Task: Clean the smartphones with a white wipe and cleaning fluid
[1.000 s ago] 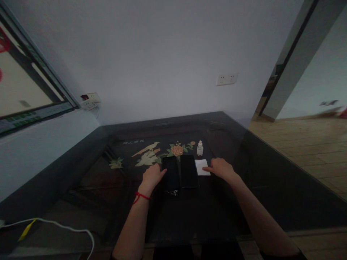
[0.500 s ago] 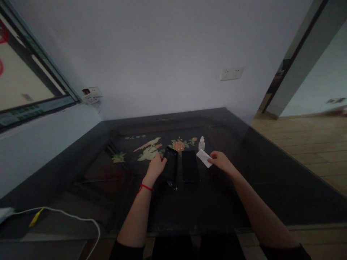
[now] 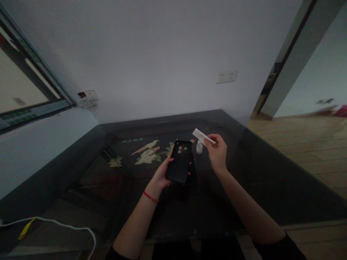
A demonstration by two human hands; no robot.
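Note:
My left hand [image 3: 162, 174] is closed round a black phone case [image 3: 179, 161] and holds it up above the dark glass table [image 3: 260, 180]; camera cut-outs show near its top. My right hand [image 3: 217, 152] pinches a small white cloth [image 3: 201, 135] and holds it raised just right of the case. A black phone [image 3: 194, 172] lies flat on the table, mostly hidden behind the case. A small white dropper bottle [image 3: 199, 147] stands on the table between my hands.
The table top bears a bird-and-flower inlay [image 3: 148, 154]. A white cable [image 3: 62, 229] with a yellow tag lies at the near left. A window [image 3: 24, 94] is on the left, wall sockets [image 3: 226, 76] on the back wall, a doorway [image 3: 309, 90] to the right.
My left hand has lifted the black case off the table and turned it up. My right hand has picked up the white cloth and raised it.

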